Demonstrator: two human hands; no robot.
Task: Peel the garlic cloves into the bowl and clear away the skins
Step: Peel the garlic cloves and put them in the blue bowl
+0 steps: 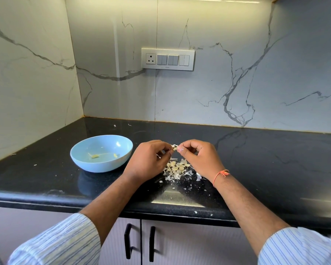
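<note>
We pinch a small pale garlic clove (pixel 175 148) between our left hand (pixel 149 159) and right hand (pixel 197 157) above the pile of unpeeled cloves and papery white skins (pixel 177 169) on the glossy black tabletop (pixel 256 169), just right of the light-blue bowl (pixel 101 153) holding two peeled pieces.

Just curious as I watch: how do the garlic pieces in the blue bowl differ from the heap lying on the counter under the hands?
The pieces in the bowl are few, yellowish and free of skin, lying apart in the blue bowl. The heap on the counter is many pale cloves packed together, mixed with white papery skins on the black counter. Both are garlic, lying loose.
</note>
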